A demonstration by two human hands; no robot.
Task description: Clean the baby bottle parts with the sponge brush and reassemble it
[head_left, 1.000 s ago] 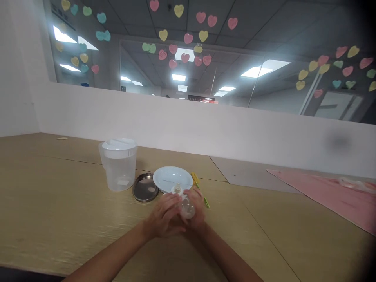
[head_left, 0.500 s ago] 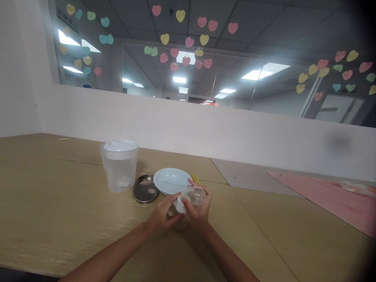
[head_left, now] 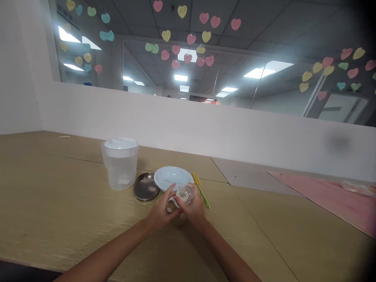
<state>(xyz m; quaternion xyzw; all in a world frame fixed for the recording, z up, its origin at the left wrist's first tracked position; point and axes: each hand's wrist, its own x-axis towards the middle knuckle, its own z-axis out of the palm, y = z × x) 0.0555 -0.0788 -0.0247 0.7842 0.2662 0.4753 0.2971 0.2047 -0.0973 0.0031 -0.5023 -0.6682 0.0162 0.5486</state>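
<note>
Between my hands, in front of the white bowl [head_left: 164, 176], is a small clear bottle [head_left: 178, 220] with a white neck; my fingers partly hide it. My left hand [head_left: 160, 208] is curled around the bottle's left side near the neck. A clear rounded cap [head_left: 186, 191] sits over the top of the neck, and my right hand [head_left: 196, 207] is closed around it from the right, thumb across the front. Whether the cap is seated on the neck, I cannot tell.
Left of the bowl lies a round metal dish [head_left: 146, 187], and beyond it stands a lidded translucent pitcher [head_left: 122, 168]. A thin yellow and green tool [head_left: 202, 192] lies right of the bowl. A pink sheet [head_left: 331, 196] covers the table's far right. A white wall [head_left: 176, 121] rises behind.
The clear cap has moved left and now sits over the bottle's white neck; before, my right hand held it beside the neck. More of the yellow and green tool now shows.
</note>
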